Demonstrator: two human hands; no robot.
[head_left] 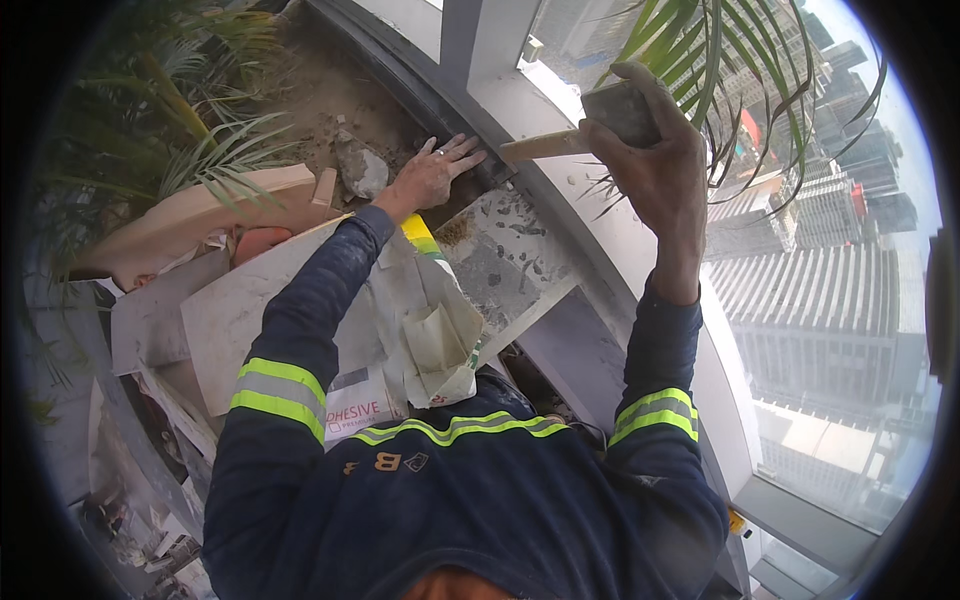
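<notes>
My left hand (432, 178) lies flat with its fingers spread, pressed on the dark ledge (400, 95) at the foot of the window frame. It holds nothing. My right hand (660, 165) is raised in front of the window, closed around a wooden-handled tool (622, 112). The tool has a dark, squarish head, gripped between thumb and fingers, and a pale handle pointing left toward the frame; its exact kind is unclear. Beside my left hand sits a grey rubble chunk (362, 172) on brown soil. A speckled grey slab (505, 250) lies just below that hand.
Palm fronds (225, 160) hang at the upper left, and more leaves (715, 70) spread by the window. A torn paper bag (435, 330) and pale boards (245, 300) lie beneath my left arm. Tall buildings (810, 290) show far below through the glass.
</notes>
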